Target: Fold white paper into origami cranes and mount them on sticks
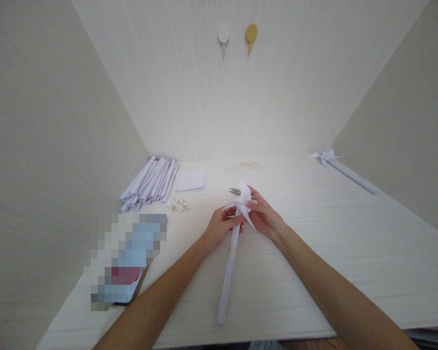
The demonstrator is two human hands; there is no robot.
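Observation:
A white paper pinwheel (242, 200) sits at the top of a long rolled paper stick (227, 272) above the middle of the pale table (313, 262). My left hand (219, 227) is closed round the top of the stick, just under the pinwheel. My right hand (264, 216) pinches the pinwheel's folded blades from the right. Small scissors (235, 191) lie on the table just behind the pinwheel, partly hidden by it.
A bundle of rolled paper sticks (151, 182) lies at the back left, with a small stack of white paper squares (190, 180) and tiny pale bits (178, 205) beside it. A finished pinwheel (344, 169) lies at the back right. A phone (126, 272) lies front left. Two wall hooks (236, 35) hang above.

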